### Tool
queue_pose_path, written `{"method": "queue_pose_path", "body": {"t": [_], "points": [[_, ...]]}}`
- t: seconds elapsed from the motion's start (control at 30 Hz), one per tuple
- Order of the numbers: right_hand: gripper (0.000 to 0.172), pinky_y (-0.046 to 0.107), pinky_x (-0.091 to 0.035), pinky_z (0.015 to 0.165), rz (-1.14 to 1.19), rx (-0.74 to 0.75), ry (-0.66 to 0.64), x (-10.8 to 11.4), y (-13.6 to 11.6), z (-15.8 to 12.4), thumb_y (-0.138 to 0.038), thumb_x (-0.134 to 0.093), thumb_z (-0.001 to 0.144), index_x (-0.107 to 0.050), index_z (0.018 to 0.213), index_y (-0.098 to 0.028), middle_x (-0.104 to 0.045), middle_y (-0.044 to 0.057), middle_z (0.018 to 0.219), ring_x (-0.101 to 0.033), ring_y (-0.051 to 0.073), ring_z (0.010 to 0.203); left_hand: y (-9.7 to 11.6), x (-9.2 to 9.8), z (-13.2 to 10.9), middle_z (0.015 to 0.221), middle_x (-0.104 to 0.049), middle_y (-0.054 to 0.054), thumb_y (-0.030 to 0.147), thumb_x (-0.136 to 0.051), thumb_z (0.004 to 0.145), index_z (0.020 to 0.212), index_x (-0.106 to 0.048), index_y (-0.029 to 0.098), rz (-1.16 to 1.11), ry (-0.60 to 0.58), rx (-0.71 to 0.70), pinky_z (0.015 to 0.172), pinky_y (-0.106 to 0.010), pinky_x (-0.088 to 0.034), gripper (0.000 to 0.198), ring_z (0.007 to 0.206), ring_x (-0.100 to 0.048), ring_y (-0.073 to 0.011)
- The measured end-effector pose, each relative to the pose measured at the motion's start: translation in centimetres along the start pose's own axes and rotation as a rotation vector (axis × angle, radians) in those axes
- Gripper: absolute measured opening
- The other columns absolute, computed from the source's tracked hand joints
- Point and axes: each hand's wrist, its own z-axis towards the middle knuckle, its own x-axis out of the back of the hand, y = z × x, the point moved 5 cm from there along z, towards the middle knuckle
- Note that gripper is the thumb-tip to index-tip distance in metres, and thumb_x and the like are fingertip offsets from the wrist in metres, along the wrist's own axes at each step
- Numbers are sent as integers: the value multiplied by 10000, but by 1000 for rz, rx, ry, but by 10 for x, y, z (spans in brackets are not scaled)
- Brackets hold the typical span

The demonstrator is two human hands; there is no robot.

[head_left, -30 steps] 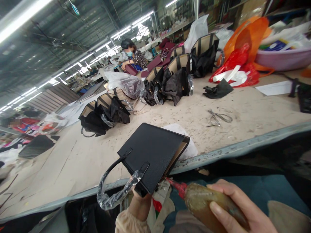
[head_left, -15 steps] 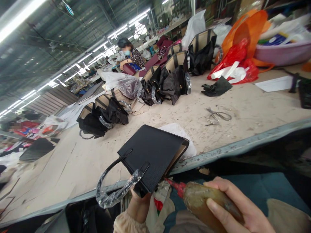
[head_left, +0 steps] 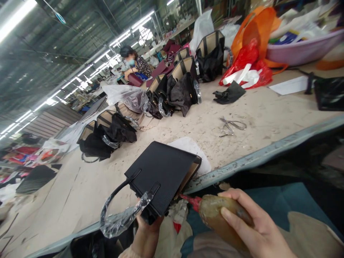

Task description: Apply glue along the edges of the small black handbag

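Observation:
A black handbag (head_left: 161, 168) lies tilted across the table's front edge, one handle (head_left: 120, 225) wrapped in clear plastic and hanging toward me. Under its near end, my left hand (head_left: 149, 225) grips the bag from below; most of its fingers are hidden by it. My right hand (head_left: 247, 218) is wrapped round a yellowish-brown squeeze bottle, a glue bottle (head_left: 217, 218) by its look, with a red crusted nozzle (head_left: 191, 201). The nozzle's tip is at the open side seam of the bag; whether it touches, I cannot tell.
Scissors (head_left: 232, 126) and a black cloth scrap (head_left: 229, 92) lie on the table (head_left: 172, 130). Several black bags (head_left: 182, 91) stand farther back. At right are a red plastic bag (head_left: 245, 68) and a pink basin (head_left: 301, 52). A masked person (head_left: 137, 64) sits beyond.
The whole view has shifted slightly, so things appear farther left. Both hands keep their holds, and the nozzle stays at the bag's side seam.

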Motion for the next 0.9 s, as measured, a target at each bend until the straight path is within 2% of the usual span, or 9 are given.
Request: {"method": "queue_pose_path", "body": {"t": [0.13, 0.3, 0.43, 0.57, 0.63, 0.77, 0.9], "points": [[150, 187, -545, 657, 2, 43, -36, -1, 4, 0, -359, -570, 888, -635, 958, -244, -681, 2, 850, -665, 156, 744, 5, 1, -1, 829, -764, -42, 384, -566, 787, 1053, -680, 326, -38, 76, 26, 813, -446, -563, 296, 955, -699, -305], [175, 211, -553, 692, -5, 13, 76, 6, 18, 9, -373, -583, 875, -638, 959, -229, -694, 22, 875, -674, 178, 790, 14, -11, -8, 685, -735, -30, 308, -537, 813, 1069, -676, 277, -87, 107, 55, 672, -374, -572, 293, 687, -707, -252], [178, 200, -550, 656, 33, 5, 67, 9, 19, 11, -381, -580, 879, -639, 944, -226, -684, 11, 837, -668, 167, 744, 16, -20, -13, 589, -701, -11, 279, -512, 821, 1007, -695, 260, -136, 157, 88, 703, -382, -575, 262, 550, -669, -218], [150, 183, -538, 639, 68, 23, -52, 3, 17, 6, -366, -573, 893, -636, 956, -244, -666, -8, 834, -656, 148, 725, 16, -19, -13, 529, -674, -6, 287, -489, 821, 926, -713, 261, -148, 233, 125, 720, -383, -578, 248, 511, -654, -204], [160, 194, -541, 646, 75, 11, -58, 3, 19, 6, -371, -569, 895, -639, 961, -243, -663, 1, 846, -655, 154, 739, 16, -17, -12, 539, -681, -7, 309, -484, 817, 890, -714, 265, -123, 243, 135, 705, -376, -579, 246, 519, -659, -199], [205, 229, -551, 670, 84, -50, 46, 9, 31, 16, -398, -577, 878, -649, 946, -218, -676, 25, 844, -656, 179, 762, 18, -16, -11, 567, -698, 9, 320, -459, 822, 837, -713, 283, -107, 239, 139, 688, -347, -576, 258, 544, -671, -182], [236, 252, -547, 683, 98, -98, 146, 17, 43, 30, -433, -600, 847, -641, 910, -209, -684, 23, 812, -654, 186, 744, 23, -21, -14, 609, -726, -3, 248, -453, 808, 907, -734, 286, -125, 261, 163, 666, -329, -576, 300, 559, -684, -185]]}}
